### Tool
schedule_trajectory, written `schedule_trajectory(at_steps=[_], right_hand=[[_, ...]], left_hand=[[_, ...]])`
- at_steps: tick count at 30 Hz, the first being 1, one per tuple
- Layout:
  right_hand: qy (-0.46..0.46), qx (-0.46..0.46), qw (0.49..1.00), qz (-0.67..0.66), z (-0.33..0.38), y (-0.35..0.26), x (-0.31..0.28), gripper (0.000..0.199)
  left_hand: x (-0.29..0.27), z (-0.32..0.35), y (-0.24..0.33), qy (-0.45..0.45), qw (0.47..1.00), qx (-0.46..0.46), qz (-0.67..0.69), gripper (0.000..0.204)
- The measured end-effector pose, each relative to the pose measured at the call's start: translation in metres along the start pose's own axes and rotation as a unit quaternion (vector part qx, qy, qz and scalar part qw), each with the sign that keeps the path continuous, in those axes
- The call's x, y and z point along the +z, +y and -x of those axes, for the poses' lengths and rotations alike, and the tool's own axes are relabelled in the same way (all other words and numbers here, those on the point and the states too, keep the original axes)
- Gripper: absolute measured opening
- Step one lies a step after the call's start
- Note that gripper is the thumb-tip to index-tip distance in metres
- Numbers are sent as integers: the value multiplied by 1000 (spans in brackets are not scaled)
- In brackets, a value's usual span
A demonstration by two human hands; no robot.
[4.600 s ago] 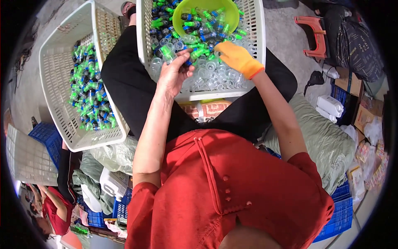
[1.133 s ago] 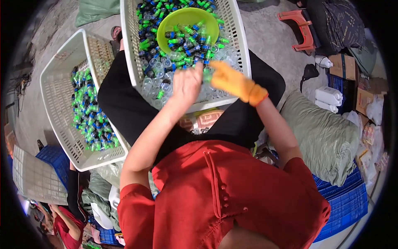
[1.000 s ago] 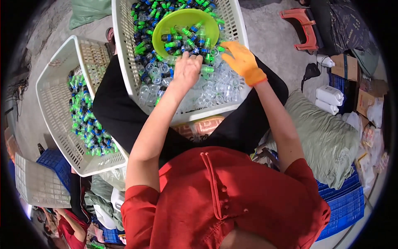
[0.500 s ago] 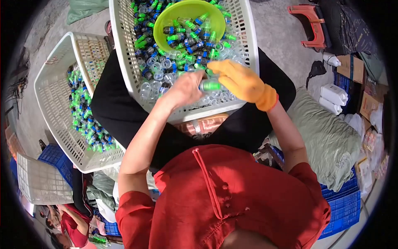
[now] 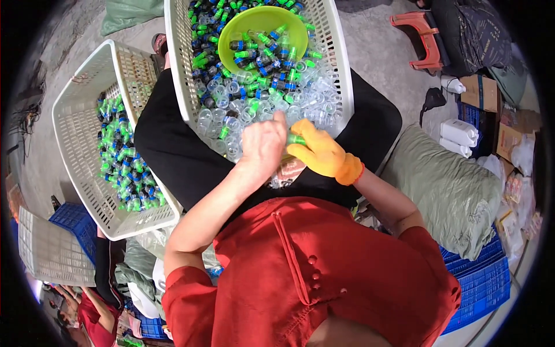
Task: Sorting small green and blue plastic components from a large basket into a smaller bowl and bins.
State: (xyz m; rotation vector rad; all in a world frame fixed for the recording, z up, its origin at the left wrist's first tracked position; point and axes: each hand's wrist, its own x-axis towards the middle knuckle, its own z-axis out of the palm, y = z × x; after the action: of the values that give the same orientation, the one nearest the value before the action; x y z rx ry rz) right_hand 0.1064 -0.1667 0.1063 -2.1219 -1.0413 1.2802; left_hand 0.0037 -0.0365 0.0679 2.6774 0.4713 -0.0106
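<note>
My right hand (image 5: 322, 151), in a yellow-orange knit glove, is closed around a small green plastic bottle-shaped piece (image 5: 297, 139). Close against its left end, my bare left hand (image 5: 261, 143) has its fingers curled in, hiding that end. Both hands meet above the near rim of a white slatted basket (image 5: 348, 87) between my knees. Inside it, clear plastic cups (image 5: 315, 98) lie heaped at the near side, with several green, blue and black small bottles (image 5: 202, 58) farther back. A lime-green bowl (image 5: 226, 43) with more of these bottles rests on the heap.
A second white basket (image 5: 72, 110) of similar bottles stands at left. To the right lie a grey-green sack (image 5: 445, 179), blue crates (image 5: 480, 295), white jugs (image 5: 459, 133) and a red plastic stool (image 5: 425, 40). Another person (image 5: 98, 315) is at lower left.
Both hands have drawn back toward me from over the cups to the basket's near rim, bringing the green piece along. My left hand now sits closer to the glove.
</note>
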Motion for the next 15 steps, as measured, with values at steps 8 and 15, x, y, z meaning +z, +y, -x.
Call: schedule_trajectory(at_steps=[8,15], right_hand=[[212,-223,934,183,-124,74,-79,35],[242,-193,842,441,-174,109,-70,33]], left_hand=[[97,-116,-49,61,994,48,-80,9],[105,-128,-81,-73,994,78,-37,20]])
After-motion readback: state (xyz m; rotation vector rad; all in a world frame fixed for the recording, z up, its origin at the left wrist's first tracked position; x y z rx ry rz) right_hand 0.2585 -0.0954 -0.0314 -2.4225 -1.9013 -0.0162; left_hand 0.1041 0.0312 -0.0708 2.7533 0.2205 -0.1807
